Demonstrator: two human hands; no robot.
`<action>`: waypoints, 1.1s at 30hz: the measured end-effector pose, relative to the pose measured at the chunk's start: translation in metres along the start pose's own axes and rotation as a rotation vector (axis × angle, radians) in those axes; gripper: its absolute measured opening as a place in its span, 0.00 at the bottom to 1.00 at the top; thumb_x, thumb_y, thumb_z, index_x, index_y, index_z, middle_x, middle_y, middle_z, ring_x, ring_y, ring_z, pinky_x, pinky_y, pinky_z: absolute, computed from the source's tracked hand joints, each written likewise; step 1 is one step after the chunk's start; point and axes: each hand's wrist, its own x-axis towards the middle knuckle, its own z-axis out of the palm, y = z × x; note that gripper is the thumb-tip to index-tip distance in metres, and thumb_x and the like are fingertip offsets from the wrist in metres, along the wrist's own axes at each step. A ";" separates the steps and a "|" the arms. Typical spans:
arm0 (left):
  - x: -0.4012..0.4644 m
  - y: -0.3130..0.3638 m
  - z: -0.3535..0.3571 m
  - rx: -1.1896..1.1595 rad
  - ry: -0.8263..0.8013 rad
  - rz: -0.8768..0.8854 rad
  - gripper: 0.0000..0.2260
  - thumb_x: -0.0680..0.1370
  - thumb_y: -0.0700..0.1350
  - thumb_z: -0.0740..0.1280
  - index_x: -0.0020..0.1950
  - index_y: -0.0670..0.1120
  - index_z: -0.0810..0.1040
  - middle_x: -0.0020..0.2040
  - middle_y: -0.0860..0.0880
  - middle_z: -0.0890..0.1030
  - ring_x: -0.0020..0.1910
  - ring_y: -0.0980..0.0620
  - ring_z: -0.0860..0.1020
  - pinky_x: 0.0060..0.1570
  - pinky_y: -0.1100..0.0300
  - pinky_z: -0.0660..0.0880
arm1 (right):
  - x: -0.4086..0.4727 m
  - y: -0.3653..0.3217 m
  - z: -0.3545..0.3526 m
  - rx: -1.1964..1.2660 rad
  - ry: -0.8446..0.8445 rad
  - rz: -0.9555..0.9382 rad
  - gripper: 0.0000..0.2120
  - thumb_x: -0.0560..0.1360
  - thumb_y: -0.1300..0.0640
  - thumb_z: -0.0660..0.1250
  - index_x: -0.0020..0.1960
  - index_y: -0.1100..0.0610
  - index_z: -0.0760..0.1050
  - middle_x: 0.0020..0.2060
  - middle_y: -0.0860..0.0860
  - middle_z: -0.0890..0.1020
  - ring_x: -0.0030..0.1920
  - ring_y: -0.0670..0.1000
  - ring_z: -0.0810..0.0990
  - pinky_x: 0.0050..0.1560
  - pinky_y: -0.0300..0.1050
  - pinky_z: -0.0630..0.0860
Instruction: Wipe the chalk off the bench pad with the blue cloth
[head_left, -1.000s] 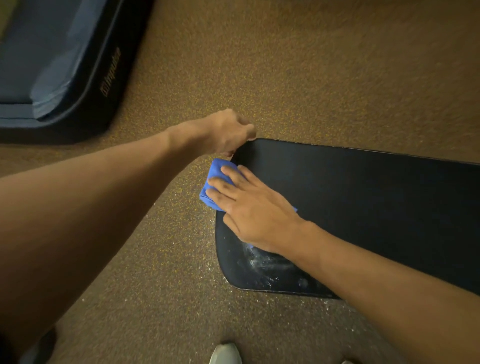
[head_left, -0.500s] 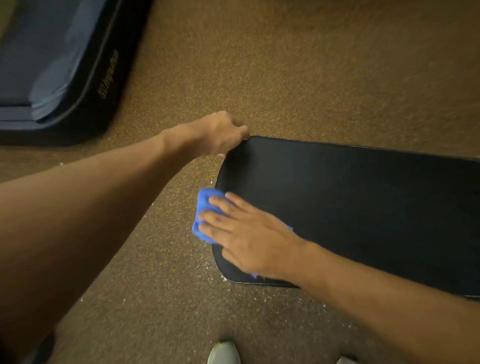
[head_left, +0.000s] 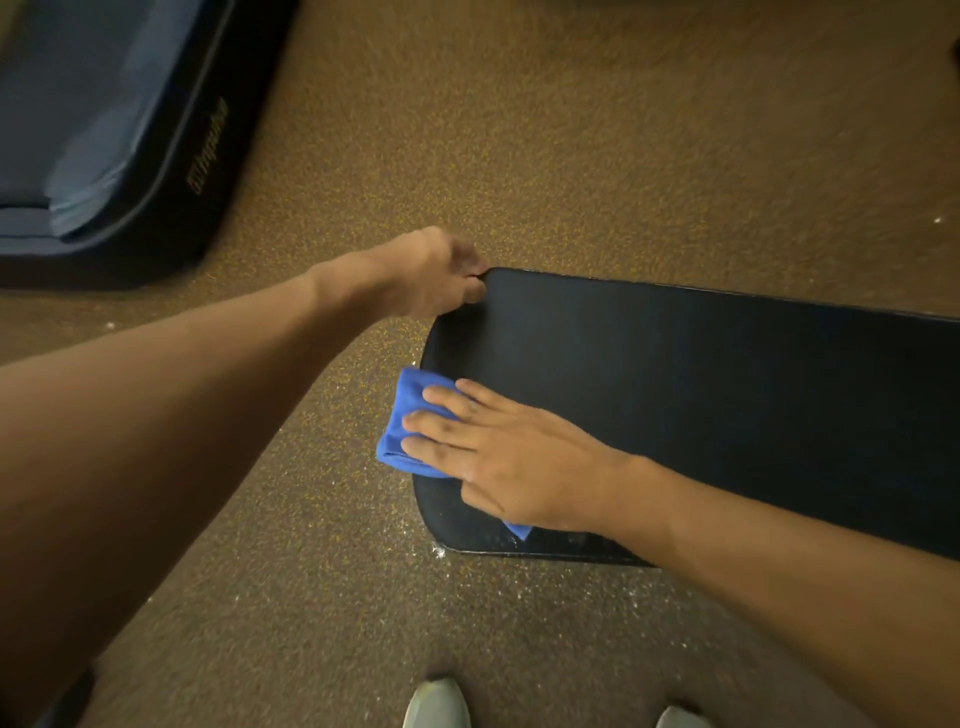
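- The black bench pad (head_left: 701, 405) runs from frame centre out toward 3 o'clock, its rounded end pointing to 9 o'clock.
- The right hand (head_left: 514, 467) lies flat, fingers spread and extended toward 9 o'clock, pressing the blue cloth (head_left: 405, 421) onto the pad's rounded end.
- The cloth is folded; its 9 o'clock edge hangs past the pad's rim, and a small blue corner peeks out under the heel of the palm at 5 o'clock.
- The left hand (head_left: 436, 275) is curled closed around the pad's far corner, at 12 o'clock from the cloth, fingers wrapped over the edge.
- Faint pale chalk smears (head_left: 498, 538) show on the pad's near corner, at 6 o'clock from the right hand.
- White specks dot the speckled brown floor (head_left: 571, 130) just beside that near corner.
- A dark blue mat (head_left: 104, 130) with a gold logo sits at 10 o'clock, well apart from the pad.
- Two shoe toes (head_left: 436, 701) show at 6 o'clock.
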 end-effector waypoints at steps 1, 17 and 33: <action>0.000 -0.001 0.001 0.010 -0.002 0.003 0.17 0.79 0.49 0.67 0.68 0.49 0.77 0.62 0.49 0.81 0.62 0.48 0.78 0.61 0.59 0.71 | -0.001 0.005 0.000 -0.010 -0.006 -0.009 0.30 0.77 0.51 0.47 0.76 0.57 0.67 0.75 0.54 0.69 0.78 0.59 0.61 0.78 0.55 0.53; 0.003 -0.014 0.017 -0.067 0.041 0.022 0.22 0.76 0.48 0.73 0.69 0.48 0.76 0.63 0.50 0.81 0.55 0.54 0.78 0.56 0.64 0.70 | -0.012 -0.015 0.011 -0.005 0.061 0.125 0.30 0.76 0.50 0.48 0.76 0.57 0.68 0.75 0.54 0.70 0.78 0.59 0.62 0.77 0.56 0.55; -0.051 -0.021 0.043 -0.046 0.160 0.220 0.36 0.66 0.64 0.71 0.73 0.54 0.73 0.72 0.45 0.72 0.69 0.51 0.71 0.65 0.61 0.69 | -0.027 -0.064 0.021 0.063 0.075 0.265 0.31 0.77 0.50 0.47 0.79 0.57 0.61 0.79 0.54 0.63 0.80 0.60 0.55 0.78 0.59 0.51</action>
